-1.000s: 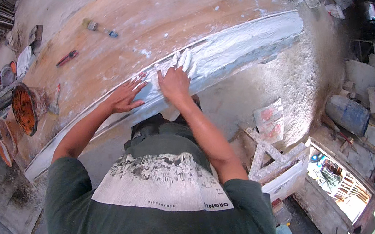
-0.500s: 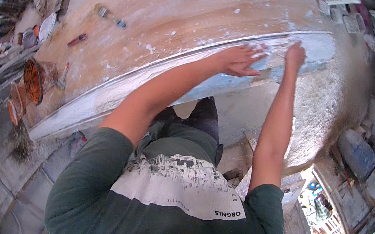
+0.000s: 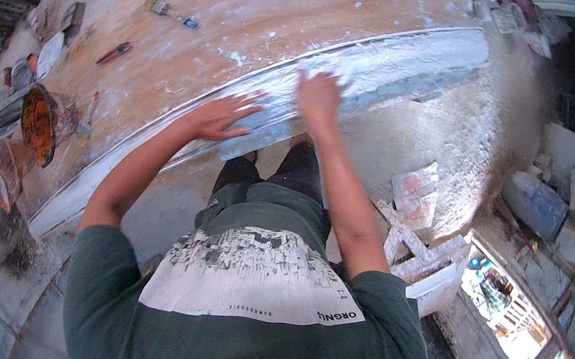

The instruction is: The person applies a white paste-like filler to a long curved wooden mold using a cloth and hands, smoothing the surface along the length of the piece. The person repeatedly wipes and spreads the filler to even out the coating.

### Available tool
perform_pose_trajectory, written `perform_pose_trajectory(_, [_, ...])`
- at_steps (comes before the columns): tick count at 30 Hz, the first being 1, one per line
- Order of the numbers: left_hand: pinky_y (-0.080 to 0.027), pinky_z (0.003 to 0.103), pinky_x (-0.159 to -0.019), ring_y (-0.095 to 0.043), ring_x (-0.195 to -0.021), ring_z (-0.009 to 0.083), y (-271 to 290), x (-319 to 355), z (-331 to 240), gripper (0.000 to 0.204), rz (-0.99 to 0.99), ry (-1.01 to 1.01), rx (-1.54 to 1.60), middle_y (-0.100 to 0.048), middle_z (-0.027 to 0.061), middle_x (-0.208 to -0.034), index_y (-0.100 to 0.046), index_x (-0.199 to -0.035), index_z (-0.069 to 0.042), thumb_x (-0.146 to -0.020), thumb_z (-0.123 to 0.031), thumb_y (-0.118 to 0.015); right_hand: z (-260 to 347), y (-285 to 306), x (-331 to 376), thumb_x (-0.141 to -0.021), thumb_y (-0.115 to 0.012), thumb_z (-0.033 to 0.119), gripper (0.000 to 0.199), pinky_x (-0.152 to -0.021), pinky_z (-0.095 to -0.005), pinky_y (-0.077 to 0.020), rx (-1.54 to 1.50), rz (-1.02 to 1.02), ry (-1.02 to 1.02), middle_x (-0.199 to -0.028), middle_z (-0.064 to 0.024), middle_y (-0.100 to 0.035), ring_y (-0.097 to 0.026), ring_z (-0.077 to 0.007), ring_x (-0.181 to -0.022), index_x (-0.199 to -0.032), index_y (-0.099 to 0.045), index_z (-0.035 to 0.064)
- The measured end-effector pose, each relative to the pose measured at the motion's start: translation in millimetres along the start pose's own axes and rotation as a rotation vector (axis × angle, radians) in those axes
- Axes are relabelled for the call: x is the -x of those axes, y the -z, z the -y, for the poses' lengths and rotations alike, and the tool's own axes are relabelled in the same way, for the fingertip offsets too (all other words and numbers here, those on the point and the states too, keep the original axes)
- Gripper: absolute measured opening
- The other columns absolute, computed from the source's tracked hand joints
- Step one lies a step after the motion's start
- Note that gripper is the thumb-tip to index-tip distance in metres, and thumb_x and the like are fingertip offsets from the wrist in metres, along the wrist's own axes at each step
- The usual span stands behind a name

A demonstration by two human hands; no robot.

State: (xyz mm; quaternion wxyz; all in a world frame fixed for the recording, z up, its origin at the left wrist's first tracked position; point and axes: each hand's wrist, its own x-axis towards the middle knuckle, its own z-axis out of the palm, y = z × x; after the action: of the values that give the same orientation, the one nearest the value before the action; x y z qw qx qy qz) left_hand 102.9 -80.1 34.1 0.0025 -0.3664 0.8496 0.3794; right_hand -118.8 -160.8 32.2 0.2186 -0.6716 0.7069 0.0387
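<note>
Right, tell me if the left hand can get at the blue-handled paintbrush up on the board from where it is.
Probably not without leaning in. The left hand lies flat on the white plastered strip, and the paintbrush lies well beyond it across the brown board. Nothing lies between them.

At frame centre, the left hand (image 3: 221, 117) and right hand (image 3: 318, 100) are pressing flat, fingers spread, on a long white-plastered edge (image 3: 401, 66) of a brown board (image 3: 253, 11); an orange bucket (image 3: 43, 124) is lying at left
</note>
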Motion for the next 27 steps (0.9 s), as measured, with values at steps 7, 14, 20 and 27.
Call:
perform_pose_trajectory(7, [-0.021, 0.043, -0.109, -0.017, -0.136, 0.0314, -14.6, 83.0, 7.0, 0.06, -0.034, 0.25, -0.088, -0.014, 0.0128, -0.148, -0.03, -0.138, -0.009, -0.089, -0.041, -0.043, 69.0, -22.1, 75.7, -0.086, -0.044, 0.048, 0.061, -0.091, -0.0514, -0.0396, -0.095, 0.16, 0.235, -0.115, -0.03, -0.049, -0.051, -0.0407, -0.107, -0.108, -0.056, -0.0083])
perform_pose_trajectory(14, [-0.019, 0.043, -0.109, -0.015, -0.136, 0.0326, 4.3, -3.9, 1.3, 0.065, -0.069, 0.153, -0.061, -0.011, 0.018, -0.148, -0.027, -0.138, -0.004, -0.088, -0.042, -0.045, 9.5, 19.0, -16.8, -0.087, -0.044, 0.048, 0.058, -0.09, -0.0495, -0.0409, -0.118, 0.057, -0.027, -0.112, -0.0246, -0.054, -0.052, -0.0383, -0.106, -0.105, -0.06, -0.0047])
perform_pose_trajectory(20, [-0.017, 0.041, -0.11, -0.013, -0.136, 0.0344, 24.8, -118.4, -13.5, 0.069, -0.09, 0.092, -0.008, -0.009, 0.0205, -0.147, -0.024, -0.137, 0.0, -0.087, -0.042, -0.046, -133.9, 107.6, -150.5, -0.088, -0.041, 0.047, 0.058, -0.096, -0.0533, -0.034, -0.167, -0.026, -0.245, -0.12, -0.0246, -0.05, -0.048, -0.0392, -0.113, -0.113, -0.056, -0.0037])
perform_pose_trajectory(27, [-0.016, 0.04, -0.11, -0.014, -0.136, 0.0352, 52.0, -276.0, -42.3, 0.072, -0.141, 0.093, 0.077, -0.009, 0.0243, -0.146, -0.019, -0.138, 0.001, -0.087, -0.041, -0.048, -289.5, 160.4, -269.2, -0.091, -0.034, 0.043, 0.057, -0.09, -0.0501, -0.0385, -0.292, -0.133, -0.234, -0.106, -0.0295, -0.055, -0.051, -0.0445, -0.103, -0.103, -0.058, -0.0066])
